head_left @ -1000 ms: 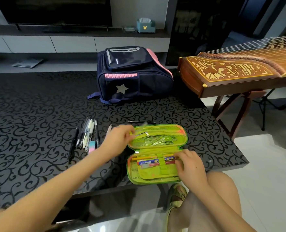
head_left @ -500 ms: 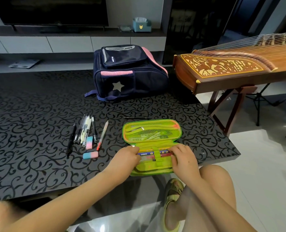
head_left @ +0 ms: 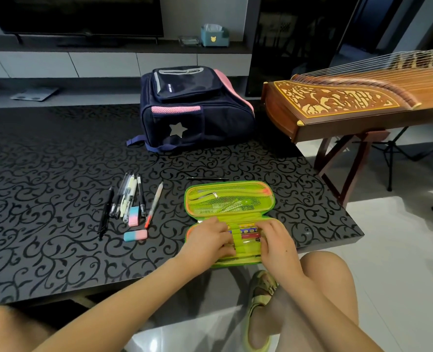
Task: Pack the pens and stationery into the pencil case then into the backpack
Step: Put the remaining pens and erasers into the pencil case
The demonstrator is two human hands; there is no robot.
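the green pencil case (head_left: 229, 199) lay open near the table's (head_left: 45, 174) front edge. left hand (head_left: 209, 238) and right hand (head_left: 276, 240) both rested fingers-down inside its lower half; what they held could not be told. loose pens (head_left: 129, 196) lay left, backpack (head_left: 195, 107) behind.

No lettering is legible anywhere. The backpack (head_left: 197, 107), upper centre, carries small white print on its top pocket, too blurred to read.

The black scroll-patterned table (head_left: 45, 174) carries a backpack (head_left: 195, 110), loose pens (head_left: 130, 196), two erasers (head_left: 135, 235) and an open pencil case (head_left: 229, 199).
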